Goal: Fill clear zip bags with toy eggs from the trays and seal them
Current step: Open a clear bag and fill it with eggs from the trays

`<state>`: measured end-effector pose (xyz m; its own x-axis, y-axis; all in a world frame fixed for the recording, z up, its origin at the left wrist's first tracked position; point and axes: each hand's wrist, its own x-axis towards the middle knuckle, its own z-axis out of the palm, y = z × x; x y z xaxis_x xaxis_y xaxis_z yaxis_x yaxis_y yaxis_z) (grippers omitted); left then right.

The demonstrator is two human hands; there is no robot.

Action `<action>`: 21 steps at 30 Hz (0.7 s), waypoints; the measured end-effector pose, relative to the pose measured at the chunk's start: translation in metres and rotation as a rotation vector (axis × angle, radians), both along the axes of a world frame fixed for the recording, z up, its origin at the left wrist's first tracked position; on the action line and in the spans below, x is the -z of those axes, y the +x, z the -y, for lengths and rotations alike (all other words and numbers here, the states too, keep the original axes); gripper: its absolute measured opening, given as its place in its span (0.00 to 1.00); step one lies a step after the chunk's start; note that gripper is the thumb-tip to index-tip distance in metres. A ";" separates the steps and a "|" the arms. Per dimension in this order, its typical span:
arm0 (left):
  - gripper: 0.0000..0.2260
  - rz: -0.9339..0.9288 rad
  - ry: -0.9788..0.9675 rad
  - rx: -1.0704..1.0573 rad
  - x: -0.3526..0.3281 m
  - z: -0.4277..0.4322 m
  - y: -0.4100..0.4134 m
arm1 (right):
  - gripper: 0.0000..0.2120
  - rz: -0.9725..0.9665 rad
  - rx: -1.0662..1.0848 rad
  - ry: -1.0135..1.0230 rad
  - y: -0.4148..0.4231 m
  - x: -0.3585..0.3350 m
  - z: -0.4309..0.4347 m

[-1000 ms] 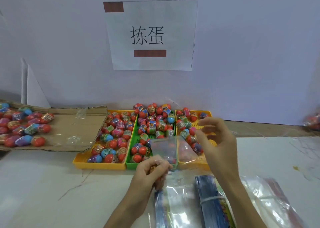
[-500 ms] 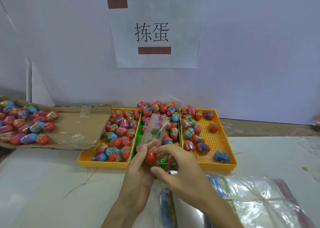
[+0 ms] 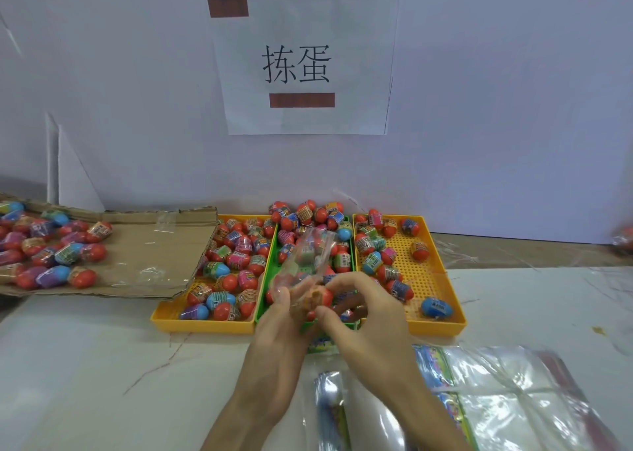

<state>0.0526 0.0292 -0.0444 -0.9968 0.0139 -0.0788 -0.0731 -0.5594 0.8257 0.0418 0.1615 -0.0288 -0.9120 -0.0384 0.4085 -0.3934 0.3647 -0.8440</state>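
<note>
- Over the near end of a green plastic tray [image 3: 265,279], in the middle of the scene, the person's two hands meet above the white bench [image 3: 85,365].
- The left hand [image 3: 281,327] pinches a small clear plastic zip bag [image 3: 306,257] at its near end between thumb and fingers. The bag slants up and away over the eggs heaped in the green tray.
- The right hand [image 3: 370,327] has its thumb and curled fingers closed round a red toy egg [image 3: 322,296] with an orange label. The egg sits at the bag's near end, against the left fingers. Whether it is already inside the film cannot be told.
- Three trays stand side by side at the far part of the bench. The perforated yellow plastic tray [image 3: 202,325] on the left is packed with wrapped eggs. The matching yellow tray on the right [image 3: 424,272] is only partly filled, with a blue egg [image 3: 435,307] alone near its near right corner.
- At the far left, a flattened brown cardboard sheet [image 3: 147,245] carries a loose group of eggs [image 3: 51,248].
- At the near right, a bundle of clear bags [image 3: 513,382] with colourful printed inserts lies on the bench.
- On the wall behind hangs a white paper sheet [image 3: 301,63] with black characters and two brown strips.
</note>
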 end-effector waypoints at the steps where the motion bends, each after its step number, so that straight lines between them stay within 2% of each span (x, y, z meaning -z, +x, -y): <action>1: 0.23 -0.018 -0.028 -0.022 0.000 0.001 -0.001 | 0.13 0.020 0.023 -0.046 -0.002 -0.003 -0.004; 4: 0.24 -0.059 -0.112 -0.089 -0.001 0.003 -0.004 | 0.11 0.020 0.106 -0.248 -0.005 -0.013 -0.020; 7: 0.21 -0.065 -0.155 -0.107 0.000 0.000 -0.004 | 0.08 -0.045 -0.018 -0.412 -0.001 -0.024 -0.029; 9: 0.17 -0.058 -0.171 -0.123 0.002 -0.002 -0.003 | 0.09 -0.075 -0.067 -0.335 0.001 -0.026 -0.027; 12: 0.15 -0.063 -0.192 -0.120 0.004 -0.005 -0.002 | 0.10 -0.087 -0.003 -0.155 -0.002 -0.020 -0.022; 21: 0.20 -0.079 -0.260 -0.263 0.007 -0.003 -0.004 | 0.11 -0.114 -0.053 -0.068 -0.003 -0.012 -0.019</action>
